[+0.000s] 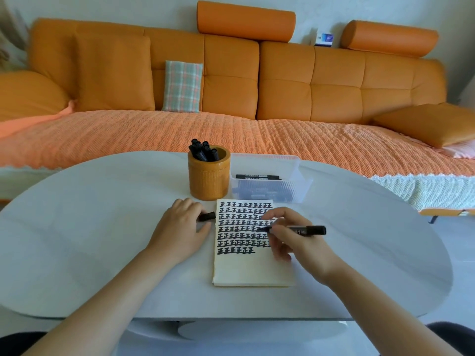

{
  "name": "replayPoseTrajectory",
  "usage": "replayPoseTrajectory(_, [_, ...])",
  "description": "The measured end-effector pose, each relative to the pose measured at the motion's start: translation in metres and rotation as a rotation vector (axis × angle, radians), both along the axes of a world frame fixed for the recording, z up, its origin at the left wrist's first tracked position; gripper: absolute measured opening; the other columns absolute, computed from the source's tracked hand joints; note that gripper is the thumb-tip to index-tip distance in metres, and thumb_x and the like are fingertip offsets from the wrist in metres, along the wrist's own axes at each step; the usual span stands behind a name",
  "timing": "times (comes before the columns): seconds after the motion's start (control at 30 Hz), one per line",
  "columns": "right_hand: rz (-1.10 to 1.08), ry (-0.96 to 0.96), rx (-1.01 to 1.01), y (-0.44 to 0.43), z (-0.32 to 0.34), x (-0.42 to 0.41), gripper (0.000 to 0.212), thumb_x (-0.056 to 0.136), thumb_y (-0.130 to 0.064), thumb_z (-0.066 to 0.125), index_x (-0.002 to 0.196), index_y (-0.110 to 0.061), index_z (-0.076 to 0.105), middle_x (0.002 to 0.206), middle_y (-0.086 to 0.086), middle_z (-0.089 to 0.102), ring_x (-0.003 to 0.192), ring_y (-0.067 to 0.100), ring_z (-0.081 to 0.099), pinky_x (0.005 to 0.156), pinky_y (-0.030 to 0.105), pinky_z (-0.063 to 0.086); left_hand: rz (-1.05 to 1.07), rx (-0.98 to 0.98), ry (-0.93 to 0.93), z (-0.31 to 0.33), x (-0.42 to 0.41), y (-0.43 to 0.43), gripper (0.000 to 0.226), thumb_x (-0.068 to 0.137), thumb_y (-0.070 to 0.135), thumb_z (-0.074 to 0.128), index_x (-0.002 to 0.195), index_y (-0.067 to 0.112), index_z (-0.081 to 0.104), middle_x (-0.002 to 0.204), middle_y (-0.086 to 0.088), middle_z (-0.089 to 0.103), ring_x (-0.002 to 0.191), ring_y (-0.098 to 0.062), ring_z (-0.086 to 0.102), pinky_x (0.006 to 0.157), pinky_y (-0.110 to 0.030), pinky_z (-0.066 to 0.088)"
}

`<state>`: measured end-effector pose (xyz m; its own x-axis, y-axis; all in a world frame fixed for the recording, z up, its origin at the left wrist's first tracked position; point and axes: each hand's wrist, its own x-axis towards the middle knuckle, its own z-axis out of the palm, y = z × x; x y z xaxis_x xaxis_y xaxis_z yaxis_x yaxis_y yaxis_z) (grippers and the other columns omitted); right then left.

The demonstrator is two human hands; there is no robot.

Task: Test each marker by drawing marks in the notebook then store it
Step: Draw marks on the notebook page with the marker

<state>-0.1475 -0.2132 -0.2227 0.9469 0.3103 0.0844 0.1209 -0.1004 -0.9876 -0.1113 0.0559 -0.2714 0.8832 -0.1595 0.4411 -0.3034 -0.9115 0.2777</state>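
marking step: right grip [290, 240] pinches black plastic marker [303, 230] over cream paper notebook [246, 268]; left grip [180, 227] holds black cap [207, 216], recapping likely next.

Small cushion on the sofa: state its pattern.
The small cushion is plaid, pale green and white with orange-pink stripes; the head view shows it best.

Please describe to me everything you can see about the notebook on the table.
The notebook lies flat on the white table, near the orange cup and clear box. Its cream page carries rows of thick black marks above; the lower part is blank. The right hand lies over its right edge, holding the marker tip to the page.
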Motion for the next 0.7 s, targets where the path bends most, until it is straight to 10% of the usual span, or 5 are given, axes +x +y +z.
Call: replayPoseTrajectory(0.7, [-0.068, -0.084, -0.216, 0.003, -0.026, 0.001, 0.022, 0.082, -0.004, 0.074, 0.072, -0.001, 0.055, 0.066, -0.003, 0.062, 0.058, 0.008, 0.051, 0.054, 0.021, 0.04, 0.031, -0.018, -0.019, -0.003, 0.003, -0.003, 0.01, 0.089, 0.028, 0.061, 0.09, 0.018, 0.061, 0.094, 0.003, 0.055, 0.09, -0.019, 0.046, 0.072, -0.033, 0.042])
